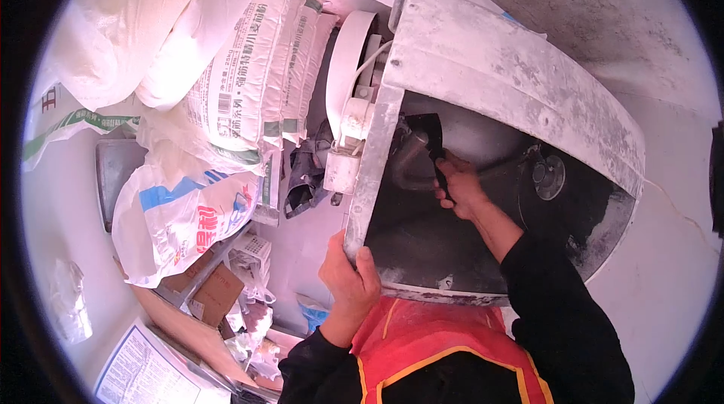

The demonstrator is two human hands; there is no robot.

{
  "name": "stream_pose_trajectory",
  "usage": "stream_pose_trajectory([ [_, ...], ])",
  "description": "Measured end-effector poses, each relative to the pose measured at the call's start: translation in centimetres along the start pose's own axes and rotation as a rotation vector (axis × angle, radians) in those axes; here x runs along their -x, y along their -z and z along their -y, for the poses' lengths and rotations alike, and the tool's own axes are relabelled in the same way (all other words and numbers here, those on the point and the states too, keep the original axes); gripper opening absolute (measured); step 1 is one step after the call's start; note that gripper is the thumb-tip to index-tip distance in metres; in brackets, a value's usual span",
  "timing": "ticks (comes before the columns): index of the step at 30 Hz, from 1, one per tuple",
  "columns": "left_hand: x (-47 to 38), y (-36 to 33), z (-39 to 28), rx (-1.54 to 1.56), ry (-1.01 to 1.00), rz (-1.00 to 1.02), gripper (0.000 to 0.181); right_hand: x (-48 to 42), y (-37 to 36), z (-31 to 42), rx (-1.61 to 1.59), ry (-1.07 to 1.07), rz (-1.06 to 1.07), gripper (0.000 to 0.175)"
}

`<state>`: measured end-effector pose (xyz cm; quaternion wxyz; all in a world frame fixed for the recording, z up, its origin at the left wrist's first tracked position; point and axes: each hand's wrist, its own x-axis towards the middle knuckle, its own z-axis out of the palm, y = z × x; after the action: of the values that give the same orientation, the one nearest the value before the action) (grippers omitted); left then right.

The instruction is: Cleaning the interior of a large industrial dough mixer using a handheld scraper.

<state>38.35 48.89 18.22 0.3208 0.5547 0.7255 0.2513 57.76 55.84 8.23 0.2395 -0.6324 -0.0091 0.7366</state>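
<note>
Before me stands a dough mixer [509,81], its open trough dusted with white flour. My right hand [461,186] reaches into the trough and grips a dark hand scraper [431,132] by its handle. The scraper's blade points towards the inner left wall, beside a bent metal mixing bar [410,180] that is dim in the shadow. Whether the blade touches the wall, I cannot tell. My left hand [352,282] holds the near left corner of the trough's rim [373,177], thumb on the inner side. A round hub [548,176] sits on the right inner wall.
Left of the mixer are its pulley guard [346,70] and a motor housing [342,172]. Stacked flour sacks [243,76] rise beyond. A printed plastic bag [186,211] and a cardboard box [212,288] lie lower left. A thin cord [673,206] runs off to the right.
</note>
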Motion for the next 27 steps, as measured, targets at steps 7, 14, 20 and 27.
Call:
stream_pose_trajectory([
  [7,0.3,-0.1,-0.4,-0.016,-0.04,-0.057,0.026,1.8,-0.7,-0.2,0.129,-0.058,0.065,0.028],
  [14,-0.1,0.0,-0.6,-0.046,-0.063,-0.044,0.026,0.5,0.1,-0.8,-0.007,0.03,-0.044,0.039],
  [20,0.1,0.0,-0.3,-0.067,-0.063,-0.048,0.025,-0.1,-0.6,-0.7,0.005,0.081,-0.042,0.046],
  [27,0.0,-0.1,-0.1,-0.039,-0.033,-0.026,0.025,-0.5,-0.8,-0.8,0.085,0.162,-0.076,0.05],
])
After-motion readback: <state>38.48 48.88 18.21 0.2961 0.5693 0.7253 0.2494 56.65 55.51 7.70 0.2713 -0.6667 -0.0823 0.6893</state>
